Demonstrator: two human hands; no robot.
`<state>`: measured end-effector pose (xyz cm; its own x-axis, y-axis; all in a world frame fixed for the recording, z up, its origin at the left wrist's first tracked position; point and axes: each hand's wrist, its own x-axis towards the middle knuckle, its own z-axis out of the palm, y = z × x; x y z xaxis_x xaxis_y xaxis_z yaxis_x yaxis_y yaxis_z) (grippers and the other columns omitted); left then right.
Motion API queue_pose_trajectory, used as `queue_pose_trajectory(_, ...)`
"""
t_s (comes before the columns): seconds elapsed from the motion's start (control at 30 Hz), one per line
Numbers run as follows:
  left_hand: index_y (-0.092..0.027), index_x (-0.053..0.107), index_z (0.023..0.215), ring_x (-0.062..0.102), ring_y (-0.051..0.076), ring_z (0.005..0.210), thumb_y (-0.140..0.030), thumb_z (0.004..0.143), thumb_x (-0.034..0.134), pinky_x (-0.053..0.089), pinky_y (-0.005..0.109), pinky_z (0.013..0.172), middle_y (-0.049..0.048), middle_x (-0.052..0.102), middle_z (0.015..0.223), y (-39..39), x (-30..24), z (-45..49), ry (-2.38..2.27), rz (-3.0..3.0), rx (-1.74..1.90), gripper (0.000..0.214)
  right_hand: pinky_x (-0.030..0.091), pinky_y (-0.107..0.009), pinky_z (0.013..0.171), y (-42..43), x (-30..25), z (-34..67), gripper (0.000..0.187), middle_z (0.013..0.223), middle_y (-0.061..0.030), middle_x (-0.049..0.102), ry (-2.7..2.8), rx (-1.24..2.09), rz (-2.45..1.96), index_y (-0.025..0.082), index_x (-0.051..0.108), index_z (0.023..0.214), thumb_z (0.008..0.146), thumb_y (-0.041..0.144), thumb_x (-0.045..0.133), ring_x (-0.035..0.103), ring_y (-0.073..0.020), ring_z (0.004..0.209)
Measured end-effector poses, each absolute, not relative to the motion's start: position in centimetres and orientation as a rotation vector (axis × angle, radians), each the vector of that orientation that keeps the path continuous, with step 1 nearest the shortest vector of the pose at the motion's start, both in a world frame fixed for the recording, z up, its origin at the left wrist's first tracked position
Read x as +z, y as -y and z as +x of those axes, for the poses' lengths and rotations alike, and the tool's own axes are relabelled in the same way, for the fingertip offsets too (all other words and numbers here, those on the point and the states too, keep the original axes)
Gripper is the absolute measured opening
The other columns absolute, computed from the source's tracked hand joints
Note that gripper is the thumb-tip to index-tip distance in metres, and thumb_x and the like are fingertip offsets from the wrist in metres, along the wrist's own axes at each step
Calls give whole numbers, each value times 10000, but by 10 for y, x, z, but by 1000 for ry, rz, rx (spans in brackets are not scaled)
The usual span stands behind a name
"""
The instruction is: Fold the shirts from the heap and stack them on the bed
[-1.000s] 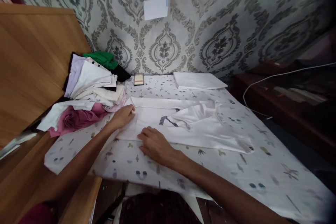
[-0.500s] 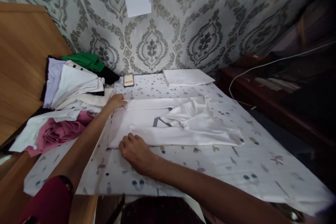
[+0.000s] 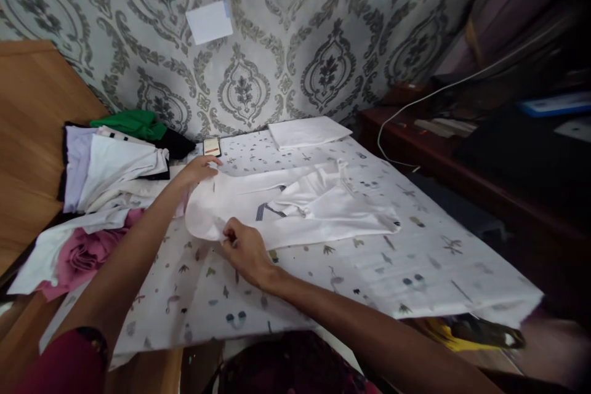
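A white shirt (image 3: 318, 221) lies partly folded on the printed cloth, with black-striped trim near its middle and a bunched sleeve-like part on top. Its left end is raised and curls up off the surface. At the far corner of that end, my left hand (image 3: 198, 172) grips the fabric, with a finger stretched out past it. Closer to me, my right hand (image 3: 247, 252) pinches the near edge of the same end between thumb and fingers.
To the left rests a pile of clothes, with a green garment (image 3: 132, 126) and a pink one (image 3: 87, 255). A folded white cloth (image 3: 309, 132) and a phone (image 3: 212, 147) lie by the patterned wall. A white cable (image 3: 429, 98) hangs at right.
The shirt's left end has come up off the surface and curled, with both hands on it. My right hand has gone from resting at the near edge to pinching it. The view has shifted right.
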<state>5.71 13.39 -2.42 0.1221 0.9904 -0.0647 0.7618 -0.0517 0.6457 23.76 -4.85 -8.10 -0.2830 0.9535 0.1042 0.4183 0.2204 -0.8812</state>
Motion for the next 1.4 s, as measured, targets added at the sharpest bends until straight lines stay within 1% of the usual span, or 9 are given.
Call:
queue_pose_trajectory(0.17,-129,709,787,547,124,558,-233,612,769,407,215,494,-2,603,601,-146,-10,117,-1420,1513,668,212,467,-235,570,56,-92,274,158,680,53,620,1053,1390,-1028,230,554,802,656,170,561,573,-133,613)
queue_pose_trajectory(0.4,-129,638,720,692,205,656,-290,712,783,547,294,608,64,654,614,-160,-56,192,-1428,1334,537,217,557,-236,651,78,-98,317,359,786,4,709,415,1666,-1032,166,645,900,544,134,668,648,-123,673)
queue_pose_trajectory(0.57,-148,589,811,702,179,678,-207,716,766,553,285,646,76,704,709,-158,-67,195,-1444,1313,512,209,596,-255,642,75,-100,322,270,724,9,672,321,1712,-1077,154,612,798,567,56,710,659,-126,638)
queue_pose_trajectory(0.77,-144,589,895,643,131,582,-104,653,761,435,191,505,21,662,631,-156,-71,193,-1490,1395,561,300,610,-296,614,68,-92,327,124,711,-22,687,246,1762,-1101,152,598,875,810,217,681,687,-152,584)
queue_pose_trajectory(0.9,-160,567,738,438,62,397,-199,736,705,249,175,397,-51,506,477,-160,-79,196,-1514,1488,605,144,614,-301,636,70,-97,330,191,739,-5,691,458,1604,-1054,152,668,923,791,281,717,678,-157,628)
queue_pose_trajectory(0.97,-172,526,657,357,49,361,-256,774,670,206,185,387,-64,440,440,-163,-83,198,-1518,1529,611,204,613,-304,649,71,-101,332,201,765,-9,694,498,1583,-1056,157,682,916,763,277,732,673,-158,647)
queue_pose_trajectory(1.13,-186,492,577,350,68,362,-297,769,634,188,205,398,-51,420,421,-167,-91,198,-1531,1625,572,263,601,-309,686,68,-102,347,147,796,-37,687,610,1702,-1104,152,662,884,759,223,694,682,-161,698)
queue_pose_trajectory(1.23,-176,581,603,394,91,398,-270,719,635,242,216,426,-42,453,430,-169,-92,195,-1509,1711,550,159,571,-321,639,57,-95,368,211,790,-39,675,992,1505,-1360,164,666,987,828,302,647,663,-181,695)
queue_pose_trajectory(1.4,-178,686,684,494,131,582,-291,637,652,345,229,536,-29,583,572,-176,-88,185,-1455,1867,658,126,500,-330,838,-1,-84,386,361,1015,-96,700,1643,745,-1615,154,643,1194,881,328,608,647,-195,871)
